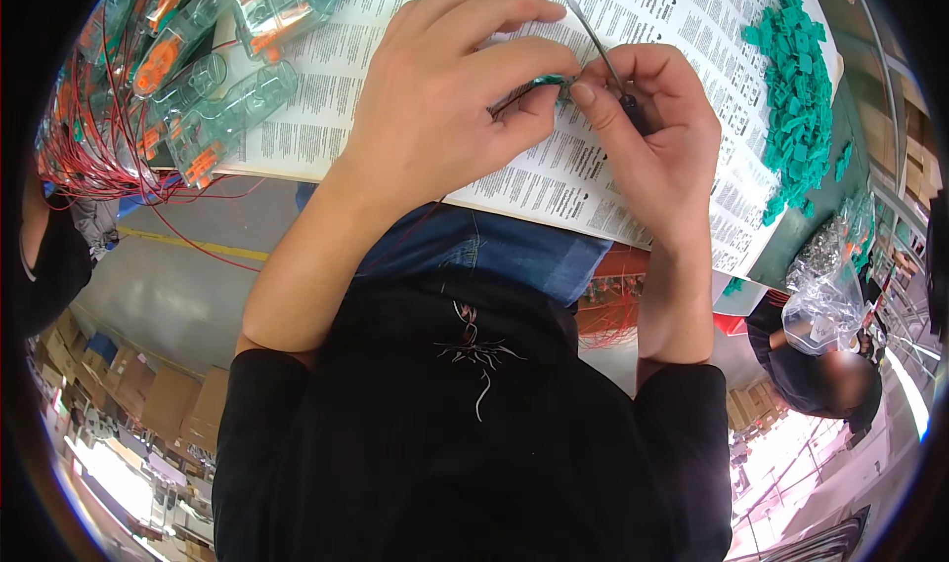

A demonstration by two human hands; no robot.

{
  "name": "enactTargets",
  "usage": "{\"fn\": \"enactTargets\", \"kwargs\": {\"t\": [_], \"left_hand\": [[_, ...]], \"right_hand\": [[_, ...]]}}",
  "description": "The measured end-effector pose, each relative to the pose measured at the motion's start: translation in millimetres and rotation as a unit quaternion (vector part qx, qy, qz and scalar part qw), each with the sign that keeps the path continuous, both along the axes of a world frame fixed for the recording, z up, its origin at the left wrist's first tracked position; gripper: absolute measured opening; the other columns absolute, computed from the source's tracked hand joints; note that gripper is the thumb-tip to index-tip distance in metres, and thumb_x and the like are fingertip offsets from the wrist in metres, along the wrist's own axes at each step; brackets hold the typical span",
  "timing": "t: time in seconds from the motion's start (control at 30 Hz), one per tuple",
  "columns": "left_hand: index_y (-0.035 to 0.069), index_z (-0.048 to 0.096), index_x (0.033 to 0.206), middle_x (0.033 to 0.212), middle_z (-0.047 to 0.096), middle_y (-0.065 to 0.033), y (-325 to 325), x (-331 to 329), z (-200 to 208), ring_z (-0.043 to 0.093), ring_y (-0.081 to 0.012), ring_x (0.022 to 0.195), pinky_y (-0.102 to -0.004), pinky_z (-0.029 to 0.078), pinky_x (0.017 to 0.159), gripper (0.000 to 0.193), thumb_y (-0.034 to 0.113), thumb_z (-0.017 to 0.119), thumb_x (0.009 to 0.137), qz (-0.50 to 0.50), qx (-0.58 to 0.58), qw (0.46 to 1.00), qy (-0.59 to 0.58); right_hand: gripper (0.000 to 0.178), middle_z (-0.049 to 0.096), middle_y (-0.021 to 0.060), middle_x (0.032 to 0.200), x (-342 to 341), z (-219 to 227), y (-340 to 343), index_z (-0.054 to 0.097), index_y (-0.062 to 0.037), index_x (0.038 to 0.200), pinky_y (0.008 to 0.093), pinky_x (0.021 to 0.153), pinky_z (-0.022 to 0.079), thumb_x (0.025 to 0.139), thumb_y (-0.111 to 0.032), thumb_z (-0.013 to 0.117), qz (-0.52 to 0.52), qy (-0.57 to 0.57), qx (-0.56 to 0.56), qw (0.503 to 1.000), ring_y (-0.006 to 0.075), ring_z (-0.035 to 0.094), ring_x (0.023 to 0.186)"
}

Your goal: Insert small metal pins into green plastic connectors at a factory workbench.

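Over a printed paper sheet (534,181), my left hand (445,87) pinches a small green plastic piece (546,83) between thumb and index finger. A dark strand runs from that piece into the palm. My right hand (662,117) holds a thin screwdriver (595,40) with a dark handle, its metal shaft pointing up and left. The right thumb and index finger also meet the end of the green piece, so both hands touch there. The fingers hide most of the piece and much of the handle.
Clear green plastic housings (232,117) with orange parts pile up at the left, with thin red wires (84,172) trailing off the edge. A heap of small green plastic pieces (796,97) lies at the right. A clear plastic bag (825,305) and another person (825,379) are beyond.
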State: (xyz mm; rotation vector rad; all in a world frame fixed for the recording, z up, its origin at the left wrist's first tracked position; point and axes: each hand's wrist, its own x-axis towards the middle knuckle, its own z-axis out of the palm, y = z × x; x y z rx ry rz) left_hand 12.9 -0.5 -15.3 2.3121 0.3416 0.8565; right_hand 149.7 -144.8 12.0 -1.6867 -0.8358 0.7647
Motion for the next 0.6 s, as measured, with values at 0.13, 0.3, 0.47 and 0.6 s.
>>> {"fn": "enactTargets", "kwargs": {"t": [0.13,0.3,0.47,0.6], "left_hand": [[0.012,0.078,0.092,0.115,0.075,-0.0024,1,-1,-1,0.068,-0.0231,0.098,-0.0346,0.054,0.082,0.027,0.004,0.082,0.067,-0.005,0.024,1.000,-0.004],[0.011,0.079,0.088,0.113,0.073,-0.0040,0,-2,-5,0.068,-0.0228,0.095,-0.0347,0.055,0.080,0.022,0.003,0.083,0.068,-0.011,0.049,0.999,-0.009],[0.009,0.080,0.089,0.109,0.070,-0.0061,2,-3,-2,0.067,-0.0231,0.094,-0.0341,0.054,0.079,0.020,0.004,0.083,0.070,-0.027,-0.012,0.999,-0.021],[0.006,0.080,0.090,0.107,0.066,-0.0076,3,-3,0,0.067,-0.0231,0.094,-0.0325,0.053,0.079,0.019,0.004,0.084,0.071,-0.024,-0.022,0.999,-0.025]], "right_hand": [[0.022,0.071,0.0053,0.099,3,0,-2,0.061,0.0015,0.109,0.0240,0.082,0.054,0.092,0.000,0.075,0.010,0.013,-0.007,1.000,0.0105,0.068,0.093],[0.022,0.070,0.0050,0.099,6,1,-2,0.062,0.0011,0.110,0.0229,0.082,0.053,0.092,0.000,0.075,0.010,0.027,-0.018,0.999,0.0093,0.067,0.093],[0.019,0.071,0.0042,0.095,6,7,1,0.065,0.0033,0.109,0.0210,0.078,0.053,0.093,-0.002,0.075,-0.002,0.055,-0.036,0.998,0.0073,0.066,0.087],[0.017,0.071,0.0037,0.090,9,12,3,0.068,0.0049,0.107,0.0200,0.072,0.052,0.094,-0.003,0.075,0.010,0.069,-0.090,0.993,0.0060,0.065,0.082]]}}
